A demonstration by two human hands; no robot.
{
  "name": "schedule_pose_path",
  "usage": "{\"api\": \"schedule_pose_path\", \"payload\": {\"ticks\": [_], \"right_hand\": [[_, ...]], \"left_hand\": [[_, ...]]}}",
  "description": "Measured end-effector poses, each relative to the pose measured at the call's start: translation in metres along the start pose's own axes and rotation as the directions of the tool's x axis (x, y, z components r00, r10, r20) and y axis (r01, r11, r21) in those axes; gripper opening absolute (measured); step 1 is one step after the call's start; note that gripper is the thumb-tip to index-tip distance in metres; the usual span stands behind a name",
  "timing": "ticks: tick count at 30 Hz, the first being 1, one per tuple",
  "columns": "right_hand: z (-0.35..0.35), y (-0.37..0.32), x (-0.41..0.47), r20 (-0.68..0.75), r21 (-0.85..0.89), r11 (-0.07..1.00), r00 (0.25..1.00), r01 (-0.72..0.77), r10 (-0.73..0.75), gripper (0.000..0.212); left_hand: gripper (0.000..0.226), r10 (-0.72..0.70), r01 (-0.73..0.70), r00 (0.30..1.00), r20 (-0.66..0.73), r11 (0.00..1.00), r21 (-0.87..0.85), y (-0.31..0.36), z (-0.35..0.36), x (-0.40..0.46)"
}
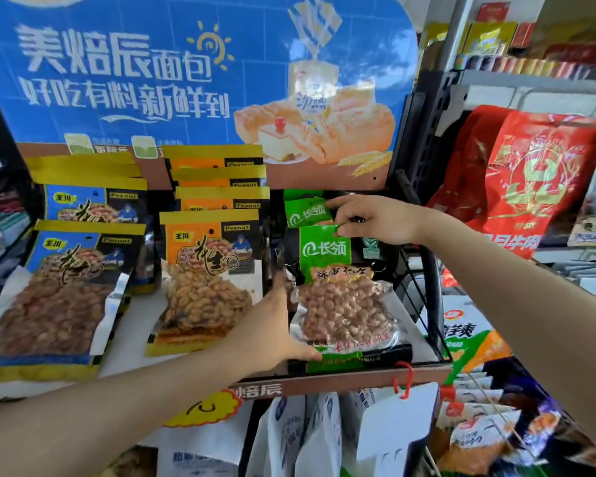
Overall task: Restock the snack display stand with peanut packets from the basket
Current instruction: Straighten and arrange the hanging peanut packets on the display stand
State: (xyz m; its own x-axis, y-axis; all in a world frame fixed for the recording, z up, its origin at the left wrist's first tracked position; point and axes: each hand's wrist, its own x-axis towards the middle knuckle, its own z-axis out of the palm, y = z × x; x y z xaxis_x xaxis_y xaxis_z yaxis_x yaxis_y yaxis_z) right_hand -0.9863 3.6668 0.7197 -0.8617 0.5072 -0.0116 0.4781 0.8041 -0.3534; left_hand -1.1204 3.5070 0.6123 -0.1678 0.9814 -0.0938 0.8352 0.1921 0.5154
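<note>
A green peanut packet [341, 297] lies at the right end of the display stand's shelf [131, 335]. My right hand [375, 218] pinches its top edge. My left hand [272, 332] holds its lower left corner, thumb on the packet's bottom. Behind it stands another green packet [305, 211]. A row of orange peanut packets [210, 270] fills the shelf's middle, and blue peanut packets [66, 287] lie at the left. The basket is out of view.
A blue bread poster [193, 70] backs the stand. Black wire side rails [424, 290] bound the shelf's right end. Red snack bags [530, 180] hang to the right. White bags [307, 438] hang below, and a red hook [405, 378] hangs from the front lip.
</note>
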Motion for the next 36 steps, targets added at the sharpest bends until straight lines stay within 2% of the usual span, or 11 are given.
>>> {"api": "schedule_pose_path", "payload": {"ticks": [4, 8, 11, 13, 16, 20, 22, 24, 28, 31, 36], "right_hand": [[0.000, 0.005, -0.008, -0.153, -0.159, 0.985, 0.984, 0.061, -0.086, 0.022], [0.013, 0.002, -0.024, -0.293, -0.423, 0.906, 0.949, -0.017, -0.119, 0.034], [0.028, -0.011, -0.024, -0.265, -0.600, 0.800, 0.948, -0.017, -0.178, 0.048], [0.037, -0.012, -0.020, -0.210, -0.584, 0.811, 0.964, 0.011, -0.164, 0.053], [0.040, -0.005, -0.015, -0.224, -0.510, 0.860, 0.969, -0.022, -0.108, 0.062], [0.028, 0.004, -0.005, -0.221, -0.355, 0.927, 0.974, -0.125, 0.047, 0.091], [0.025, 0.008, 0.000, -0.196, -0.333, 0.933, 0.978, -0.133, 0.070, 0.100], [0.024, 0.011, 0.001, -0.187, -0.315, 0.941, 0.980, -0.120, 0.062, 0.102], [0.021, 0.014, 0.001, -0.201, -0.289, 0.952, 0.979, -0.102, 0.044, 0.100], [0.020, 0.014, 0.001, -0.175, -0.270, 0.958, 0.983, -0.099, 0.053, 0.102], [0.016, 0.017, -0.002, -0.149, -0.263, 0.961, 0.988, -0.088, 0.050, 0.099]], "left_hand": [[0.128, -0.021, 0.017, 0.999, -0.044, 0.995, -0.096, 0.008, 0.013, 0.015], [0.134, -0.012, 0.001, 0.996, -0.094, 0.993, -0.116, 0.011, 0.015, 0.017], [0.140, 0.000, -0.013, 0.997, -0.080, 0.987, -0.163, 0.005, 0.012, 0.023], [0.141, 0.001, -0.006, 1.000, -0.025, 0.981, -0.193, 0.005, 0.013, 0.025], [0.138, 0.020, -0.023, 1.000, -0.017, 0.977, -0.210, 0.005, 0.016, 0.026], [0.128, 0.079, -0.076, 0.997, 0.003, 0.968, -0.240, 0.012, 0.015, 0.025], [0.129, 0.076, -0.068, 0.997, 0.021, 0.963, -0.260, 0.012, 0.017, 0.027], [0.134, 0.041, -0.040, 0.999, -0.004, 0.938, -0.344, 0.010, 0.016, 0.028], [0.144, -0.123, 0.019, 0.981, -0.153, 0.837, -0.547, 0.013, 0.004, 0.042], [0.148, -0.148, 0.043, 0.978, -0.149, 0.833, -0.551, 0.017, 0.001, 0.057], [0.138, -0.110, -0.001, 0.979, -0.169, 0.836, -0.549, 0.008, 0.008, 0.059]]}}
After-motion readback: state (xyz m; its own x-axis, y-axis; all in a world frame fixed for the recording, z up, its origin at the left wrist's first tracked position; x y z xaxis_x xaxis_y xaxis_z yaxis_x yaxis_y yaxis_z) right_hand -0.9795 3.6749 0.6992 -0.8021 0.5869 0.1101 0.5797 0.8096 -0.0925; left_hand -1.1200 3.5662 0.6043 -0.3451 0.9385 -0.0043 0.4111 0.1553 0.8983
